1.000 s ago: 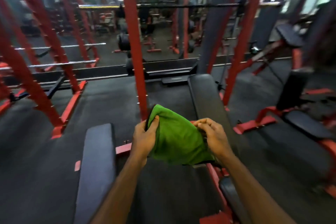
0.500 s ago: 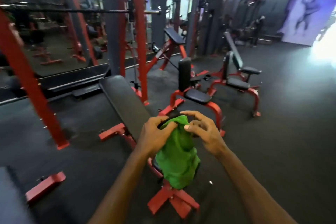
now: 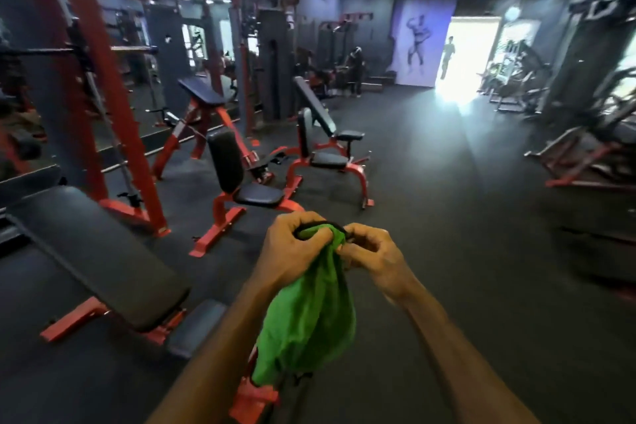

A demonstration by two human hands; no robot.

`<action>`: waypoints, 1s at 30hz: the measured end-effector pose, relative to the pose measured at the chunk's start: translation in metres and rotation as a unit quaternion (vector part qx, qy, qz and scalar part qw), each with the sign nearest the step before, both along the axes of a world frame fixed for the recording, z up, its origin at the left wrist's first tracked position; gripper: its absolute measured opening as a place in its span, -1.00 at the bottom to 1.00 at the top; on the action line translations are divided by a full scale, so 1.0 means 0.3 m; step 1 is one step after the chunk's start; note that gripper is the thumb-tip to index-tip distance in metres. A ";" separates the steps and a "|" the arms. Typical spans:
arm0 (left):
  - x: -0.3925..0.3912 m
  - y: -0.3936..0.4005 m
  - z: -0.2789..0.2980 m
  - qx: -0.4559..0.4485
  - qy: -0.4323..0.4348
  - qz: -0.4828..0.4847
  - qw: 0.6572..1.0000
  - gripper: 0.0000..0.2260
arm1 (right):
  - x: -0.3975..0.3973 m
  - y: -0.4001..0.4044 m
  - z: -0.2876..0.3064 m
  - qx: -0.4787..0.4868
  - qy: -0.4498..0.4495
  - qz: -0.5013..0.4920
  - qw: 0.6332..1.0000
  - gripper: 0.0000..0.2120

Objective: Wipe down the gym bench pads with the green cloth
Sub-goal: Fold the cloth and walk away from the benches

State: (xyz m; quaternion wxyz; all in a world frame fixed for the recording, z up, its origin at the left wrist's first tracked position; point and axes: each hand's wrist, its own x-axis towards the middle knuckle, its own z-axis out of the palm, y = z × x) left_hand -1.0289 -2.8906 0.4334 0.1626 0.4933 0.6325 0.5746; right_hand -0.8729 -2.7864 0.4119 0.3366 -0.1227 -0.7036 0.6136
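Note:
The green cloth point(image 3: 309, 313) hangs bunched in front of me, held up in the air at its top by both hands. My left hand point(image 3: 292, 251) grips its upper edge with curled fingers, and my right hand point(image 3: 371, 258) pinches the same edge just to the right. A long black bench pad point(image 3: 99, 251) on a red frame lies at lower left, with a small seat pad point(image 3: 196, 327) at its near end. Farther off stand an upright-backed bench point(image 3: 227, 162) with its seat point(image 3: 260, 196) and an inclined bench point(image 3: 315, 107). The cloth touches no pad.
A red rack upright point(image 3: 113, 93) with a barbell stands at left behind the long bench. A red frame foot point(image 3: 251, 399) sits under the cloth. Dark rubber floor point(image 3: 447, 217) stretches to the right. Machines point(image 3: 585, 134) line the right side; a person point(image 3: 447, 55) stands in the bright doorway.
The view has swung right and up, away from the rack toward the open gym floor. Both hands have gathered the cloth from spread out into a hanging bunch.

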 end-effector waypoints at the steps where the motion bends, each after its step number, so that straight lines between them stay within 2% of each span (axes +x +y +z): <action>1: 0.049 0.045 0.001 0.000 0.006 -0.003 1.000 -0.75 | 0.063 0.037 -0.004 0.002 -0.001 -0.027 1.000 -0.58; 4: 0.174 0.200 0.013 0.008 0.031 0.009 0.999 -0.74 | 0.273 0.184 -0.018 0.038 -0.021 -0.118 0.992 -0.53; 7: 0.239 0.347 0.032 0.026 0.065 0.038 0.997 -0.87 | 0.464 0.313 -0.003 0.079 -0.108 -0.143 0.981 -0.53; 11: 0.233 0.549 0.025 0.047 0.078 0.079 0.993 -0.67 | 0.670 0.498 -0.002 0.065 -0.208 -0.117 0.969 -0.75; 15: 0.205 0.795 -0.027 0.035 0.130 0.111 0.985 -0.71 | 0.761 0.730 -0.010 0.066 -0.136 -0.236 0.960 -0.73; 18: 0.138 1.002 -0.077 -0.006 0.156 0.105 0.982 -0.61 | 0.760 0.917 0.004 0.057 -0.102 -0.272 0.955 -0.73; 20: 0.081 1.139 -0.109 -0.035 0.121 0.071 0.990 -0.60 | 0.742 1.044 0.021 0.061 -0.106 -0.261 0.958 -0.82; 22: 0.037 1.289 -0.127 -0.041 0.042 0.027 0.998 -0.63 | 0.707 1.186 0.033 0.061 -0.130 -0.254 0.957 -0.93; 25: 0.012 1.508 -0.102 -0.023 -0.061 -0.098 0.993 -0.81 | 0.634 1.382 0.057 0.058 -0.137 -0.274 0.950 -0.72; 28: 0.038 1.670 -0.023 0.041 -0.152 -0.265 0.951 -0.89 | 0.556 1.531 0.084 0.081 -0.108 -0.285 0.949 -0.61; 30: 0.075 1.775 0.027 0.037 -0.199 -0.345 0.916 -0.87 | 0.502 1.633 0.097 0.096 -0.086 -0.276 0.952 -0.62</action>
